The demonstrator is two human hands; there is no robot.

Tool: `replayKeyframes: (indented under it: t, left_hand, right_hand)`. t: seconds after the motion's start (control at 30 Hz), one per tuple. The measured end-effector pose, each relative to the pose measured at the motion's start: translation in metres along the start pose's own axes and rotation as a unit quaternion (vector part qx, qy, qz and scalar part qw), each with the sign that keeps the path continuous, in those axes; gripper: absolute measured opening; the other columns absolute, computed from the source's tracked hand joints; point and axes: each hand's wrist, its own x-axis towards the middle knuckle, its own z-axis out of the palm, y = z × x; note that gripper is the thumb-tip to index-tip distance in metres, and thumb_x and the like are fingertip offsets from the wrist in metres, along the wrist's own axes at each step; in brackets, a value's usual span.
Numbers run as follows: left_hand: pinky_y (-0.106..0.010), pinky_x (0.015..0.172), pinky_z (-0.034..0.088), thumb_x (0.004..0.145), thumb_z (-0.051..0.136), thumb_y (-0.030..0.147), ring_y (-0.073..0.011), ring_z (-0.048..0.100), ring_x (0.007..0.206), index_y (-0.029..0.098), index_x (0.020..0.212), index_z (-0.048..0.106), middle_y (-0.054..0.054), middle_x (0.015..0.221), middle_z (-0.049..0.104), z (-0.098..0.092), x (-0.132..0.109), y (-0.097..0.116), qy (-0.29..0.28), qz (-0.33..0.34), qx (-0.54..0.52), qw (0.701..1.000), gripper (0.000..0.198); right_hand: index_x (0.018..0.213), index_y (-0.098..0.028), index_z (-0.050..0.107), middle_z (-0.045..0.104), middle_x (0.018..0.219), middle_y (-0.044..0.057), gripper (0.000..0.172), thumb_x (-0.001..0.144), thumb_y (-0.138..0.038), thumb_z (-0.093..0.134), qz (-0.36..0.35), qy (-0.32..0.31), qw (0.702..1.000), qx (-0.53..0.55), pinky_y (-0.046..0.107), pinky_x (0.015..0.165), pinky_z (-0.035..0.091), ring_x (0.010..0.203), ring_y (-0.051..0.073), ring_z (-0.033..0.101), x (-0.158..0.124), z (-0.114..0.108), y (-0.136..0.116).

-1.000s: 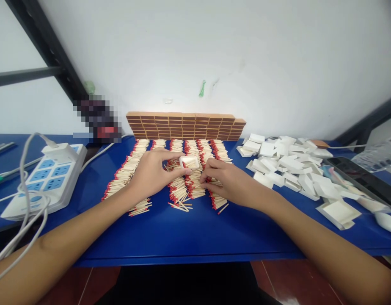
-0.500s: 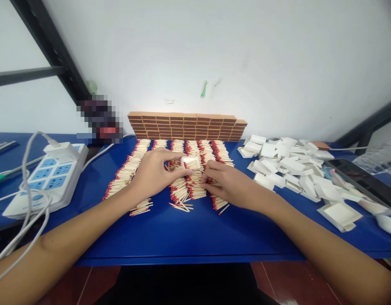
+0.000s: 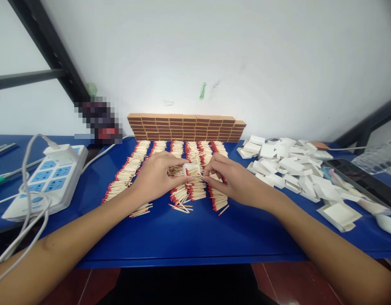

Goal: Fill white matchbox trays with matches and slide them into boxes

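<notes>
My left hand (image 3: 155,176) is closed on a small white matchbox tray (image 3: 191,169), held just above rows of red-tipped matches (image 3: 179,192) laid out on the blue table (image 3: 189,233). My right hand (image 3: 232,178) is at the tray's right side, its fingers pinched on several matches that point into the tray. Some matches lie inside the tray. A wall of stacked brown matchbox sleeves (image 3: 185,127) stands behind the match rows.
A heap of empty white trays (image 3: 290,167) lies to the right, with a dark phone (image 3: 363,180) beyond it. A white power strip (image 3: 48,178) with cables sits at the left. The white wall is close behind.
My right hand has lifted from the match row with a pinch of matches and come up against the tray. The tray in my left hand has dropped slightly toward me.
</notes>
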Motion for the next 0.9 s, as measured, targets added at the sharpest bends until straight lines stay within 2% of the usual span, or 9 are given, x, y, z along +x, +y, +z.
replayKeyframes:
  t: [0.23,0.53,0.7,0.9]
  left_hand:
    - [-0.037,0.082,0.053,0.084,0.087,0.054,-0.0254,0.072,0.09,0.023,0.113,0.084,-0.006,0.094,0.081,-0.003,0.001,-0.001,0.04,-0.015,0.04,0.998,0.042]
    - [-0.038,0.085,0.054,0.085,0.086,0.053,-0.0256,0.073,0.093,0.022,0.114,0.083,-0.007,0.097,0.082,-0.001,0.001,-0.002,0.046,-0.006,0.035,0.998,0.043]
    - [-0.038,0.084,0.054,0.085,0.083,0.06,-0.0252,0.073,0.091,0.023,0.114,0.083,-0.006,0.096,0.082,-0.002,0.001,0.0,0.043,-0.007,0.032,0.999,0.047]
    - [-0.038,0.084,0.054,0.087,0.082,0.059,-0.0244,0.072,0.089,0.022,0.113,0.083,-0.006,0.094,0.081,-0.003,0.001,0.0,0.044,-0.004,0.043,0.998,0.044]
  right_hand:
    - [0.095,-0.02,0.069,0.061,0.097,0.005,0.008,0.101,-0.018,0.064,0.0,-0.045,0.999,-0.014,0.031,0.071,0.047,0.078,0.016,0.06,0.0,0.007,-0.004]
    - [0.1,-0.019,0.07,0.062,0.097,0.004,0.006,0.101,-0.019,0.064,-0.021,-0.04,0.999,-0.019,0.03,0.068,0.046,0.073,0.014,0.058,0.002,0.02,-0.001]
    - [0.094,-0.019,0.068,0.062,0.096,0.004,0.006,0.1,-0.016,0.066,-0.022,-0.045,0.999,-0.013,0.028,0.067,0.045,0.074,0.014,0.058,0.003,0.02,0.001]
    - [0.095,-0.019,0.066,0.062,0.096,0.004,0.006,0.101,-0.017,0.064,-0.013,-0.044,0.999,-0.003,0.03,0.07,0.047,0.077,0.015,0.059,0.002,0.016,-0.002]
